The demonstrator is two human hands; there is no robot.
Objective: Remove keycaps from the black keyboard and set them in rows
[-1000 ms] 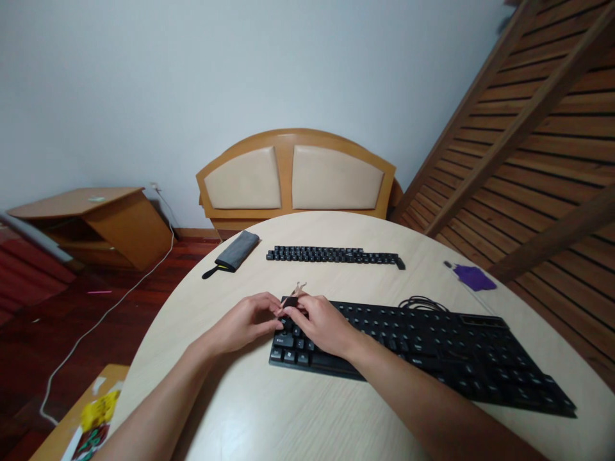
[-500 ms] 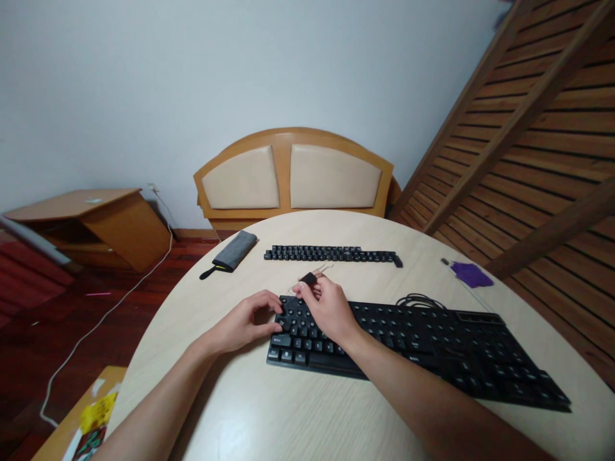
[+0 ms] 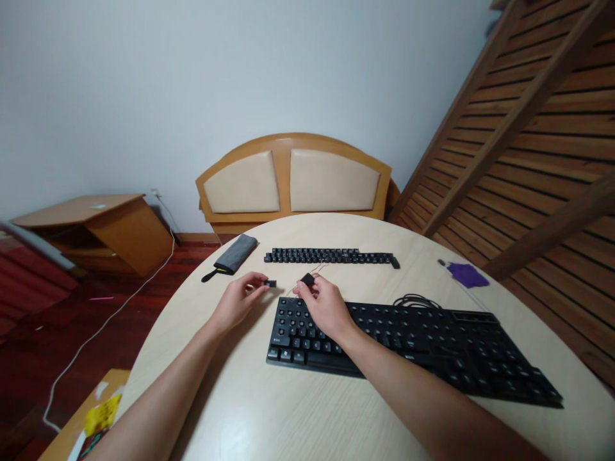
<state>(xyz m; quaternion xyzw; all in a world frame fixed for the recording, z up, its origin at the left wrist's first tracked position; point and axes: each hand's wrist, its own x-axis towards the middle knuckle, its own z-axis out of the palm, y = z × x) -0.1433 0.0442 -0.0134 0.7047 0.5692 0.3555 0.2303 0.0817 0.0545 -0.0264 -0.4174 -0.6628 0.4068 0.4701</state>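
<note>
My left hand (image 3: 239,299) pinches a black keycap (image 3: 271,283) between thumb and fingertips, above the table just left of the keyboard's far corner. My right hand (image 3: 327,308) is closed on a keycap puller (image 3: 307,279) with a black handle and thin wire loops, held over the far left edge of the black keyboard (image 3: 331,365). Bare switches show on the keyboard's upper left, while the lower left corner still carries keycaps. Behind my hands, rows of loose keycaps (image 3: 317,256) lie lined up on the table.
A grey cloth pouch (image 3: 236,253) lies at the back left of the round table (image 3: 269,410). At the right are a purple cloth (image 3: 468,275) and a thin brush-like tool (image 3: 442,262). The keyboard's coiled cable (image 3: 416,299) sits behind it. A headboard (image 3: 293,173) leans against the wall.
My left hand has lifted off the keyboard's left edge and moved up and left, carrying a keycap. The right hand with the keycap puller has stayed nearly in place.
</note>
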